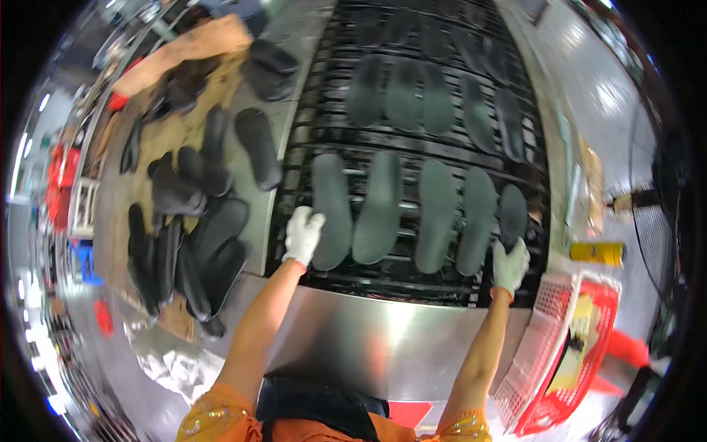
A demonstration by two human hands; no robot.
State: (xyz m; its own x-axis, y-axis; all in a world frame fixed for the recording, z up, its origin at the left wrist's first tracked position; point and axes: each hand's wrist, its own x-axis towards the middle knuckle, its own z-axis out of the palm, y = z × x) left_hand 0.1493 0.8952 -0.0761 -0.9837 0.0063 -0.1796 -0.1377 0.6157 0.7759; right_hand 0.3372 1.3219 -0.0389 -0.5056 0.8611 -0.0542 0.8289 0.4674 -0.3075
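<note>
Dark grey-green shoe insoles lie in rows on a black slatted conveyor (294,158). My left hand (303,234), in a white glove, rests at the left edge of the leftmost insole (331,214) in the nearest row, thumb and fingers apart. On the right, my gloved right hand (511,267) has its thumb and fingers around the near end of a smaller insole (513,210). Between my hands lie other insoles, among them a long one (378,210) and a wide one (437,217).
To the left, a worktable (254,214) bears piles of black insoles (213,239). A smooth metal plate (353,331) borders the conveyor's near end. At the right stand a red and white plastic basket (537,353), a yellow can (598,253) and a fan (652,221).
</note>
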